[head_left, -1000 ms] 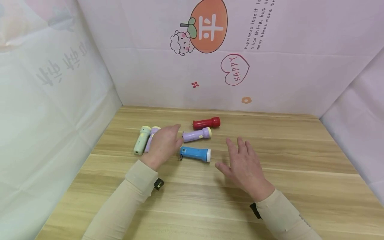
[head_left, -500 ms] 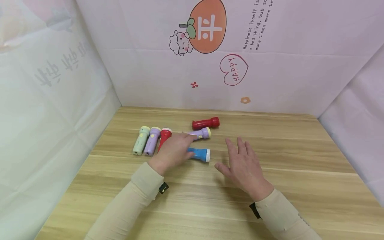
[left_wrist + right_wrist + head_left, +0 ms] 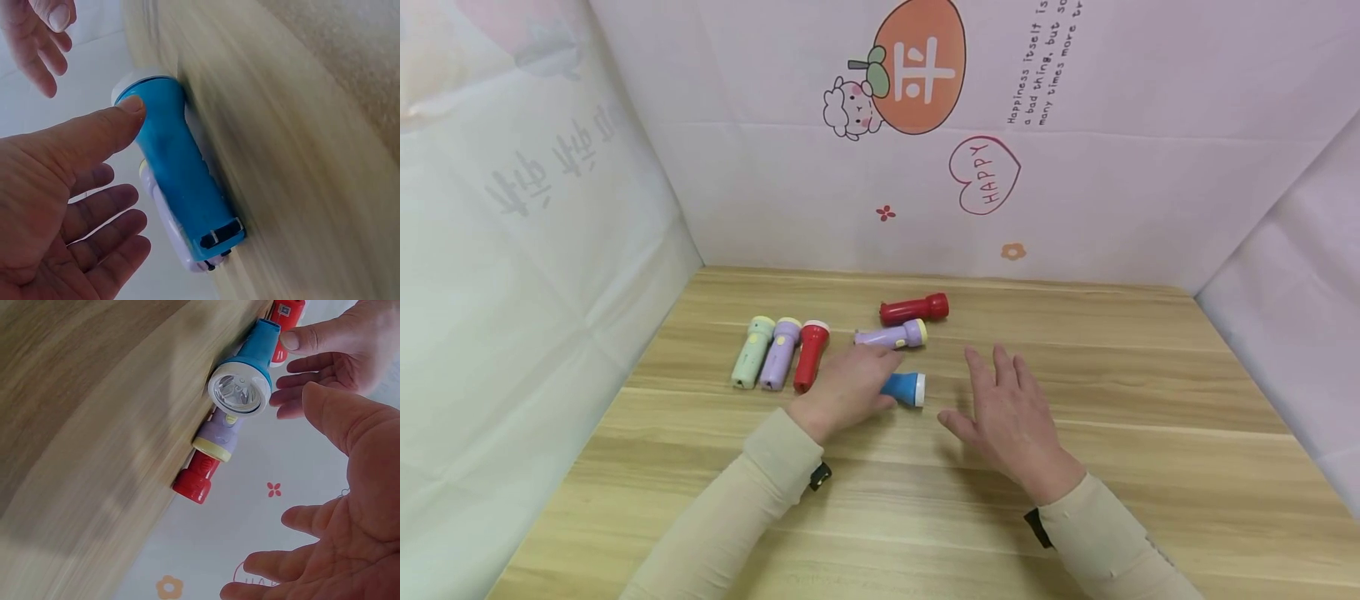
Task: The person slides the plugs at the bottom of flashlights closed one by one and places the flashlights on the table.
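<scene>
Blue torch point(image 3: 901, 388) lying on its side on the wooden tabletop point(image 3: 910, 517), with the left grip point(image 3: 850, 383) over its tail half. Its long axis runs mostly left to right, the white lens end facing the right grip point(image 3: 1011, 408). Body and tail extend under the left fingers and are hidden there in the head view; the left wrist view shows the whole body, with a dark strap at the tail.

The left grip is the nearer of the two. Thumb and fingers are parted, the thumb on the person's side of the torch, the fingers relaxed and not wrapped around it. The thumb tip overlaps the torch in the left wrist view; whether it touches cannot be told. The right grip holds nothing: its fingers are spread, its thumb pointing toward the lens end, near but apart.

Just beyond the blue torch lies the far purple torch point(image 3: 891, 337), roughly parallel to it and also with its head to the right; beyond that, the far red torch point(image 3: 915, 310), similarly laid. To the left, the green torch point(image 3: 752, 354), near purple torch point(image 3: 781, 354) and near red torch point(image 3: 810, 357) form a side-by-side row, heads away from the person, their axes crosswise to that of the blue torch.
</scene>
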Tool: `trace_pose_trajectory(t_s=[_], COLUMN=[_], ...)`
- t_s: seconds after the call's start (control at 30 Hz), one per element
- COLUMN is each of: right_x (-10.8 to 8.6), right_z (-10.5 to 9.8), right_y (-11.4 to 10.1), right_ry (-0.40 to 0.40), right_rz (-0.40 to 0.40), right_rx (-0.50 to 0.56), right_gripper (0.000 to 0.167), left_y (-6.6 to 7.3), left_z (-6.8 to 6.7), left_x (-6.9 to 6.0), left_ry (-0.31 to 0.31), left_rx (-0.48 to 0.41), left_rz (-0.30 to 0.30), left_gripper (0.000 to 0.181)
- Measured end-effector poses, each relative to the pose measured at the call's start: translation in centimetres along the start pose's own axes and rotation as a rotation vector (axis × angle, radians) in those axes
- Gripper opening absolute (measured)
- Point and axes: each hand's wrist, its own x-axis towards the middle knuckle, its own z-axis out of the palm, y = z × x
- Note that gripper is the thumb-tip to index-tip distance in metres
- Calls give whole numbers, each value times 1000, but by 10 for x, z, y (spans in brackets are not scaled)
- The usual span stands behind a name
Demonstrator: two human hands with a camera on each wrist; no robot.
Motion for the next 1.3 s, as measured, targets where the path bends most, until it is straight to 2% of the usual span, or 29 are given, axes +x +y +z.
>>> trace_pose_trajectory(t_s=[0.23, 0.5, 0.9, 1.3], right_x=[-2, -1, -2, -1], right_z=[2, 3, 3, 3], right_y=[1, 0, -2, -1], right_ry=[2, -20, -25, -21], right_rz=[-3, 19, 29, 27], right_rx=[-26, -6, -8, -14], right_gripper=[95, 97, 97, 97], left_y=[1, 3, 4, 2], left_z=[5, 11, 15, 20], left_x=[1, 2, 3, 6], left_ry=[-18, -72, -74, -70], left_rx=[34, 46, 72, 93], left_rz=[1, -33, -24, -18], left_gripper=[63, 65, 61, 47])
